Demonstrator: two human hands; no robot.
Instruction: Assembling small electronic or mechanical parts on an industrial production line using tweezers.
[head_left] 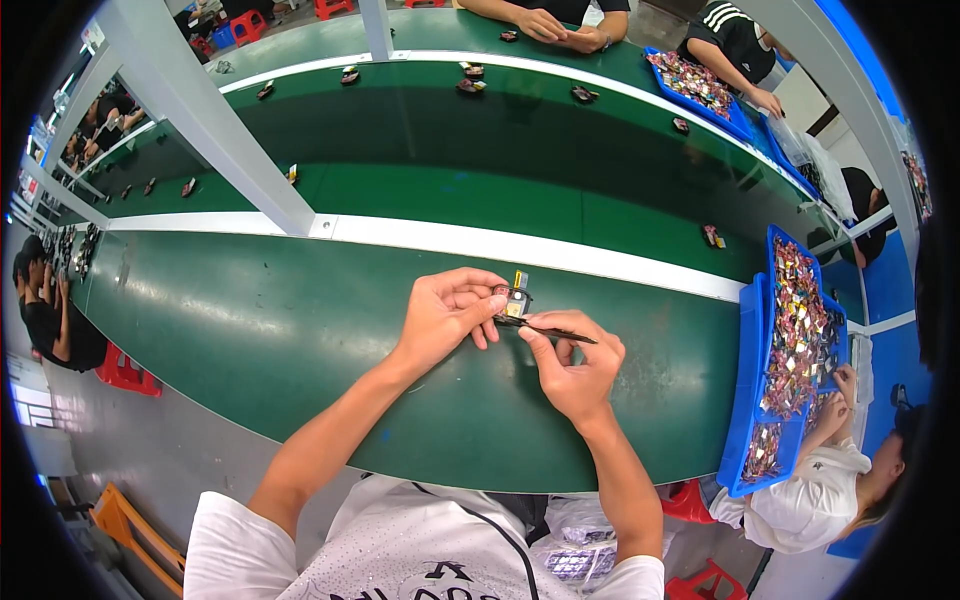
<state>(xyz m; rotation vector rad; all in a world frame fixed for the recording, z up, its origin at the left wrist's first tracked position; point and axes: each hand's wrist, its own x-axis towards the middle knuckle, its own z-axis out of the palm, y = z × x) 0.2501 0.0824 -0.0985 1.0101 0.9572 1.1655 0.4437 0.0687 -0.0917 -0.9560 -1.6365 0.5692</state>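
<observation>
Small part (516, 298) w/ yellow bit is held over green table (300, 325), pinched in L hand (437, 318); thin black tool (570, 334) is gripped betw. thumb & fingers of R hand (578, 368). Any print on part can't be read; its L side is partly hidden by fingers. White shirt (390, 530) lettering is cut off at btm edge.

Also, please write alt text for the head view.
A person's left hand holds a small component; the right hand holds a thin black object beside it, above a green table. Blue trays of parts stand at right.
</observation>
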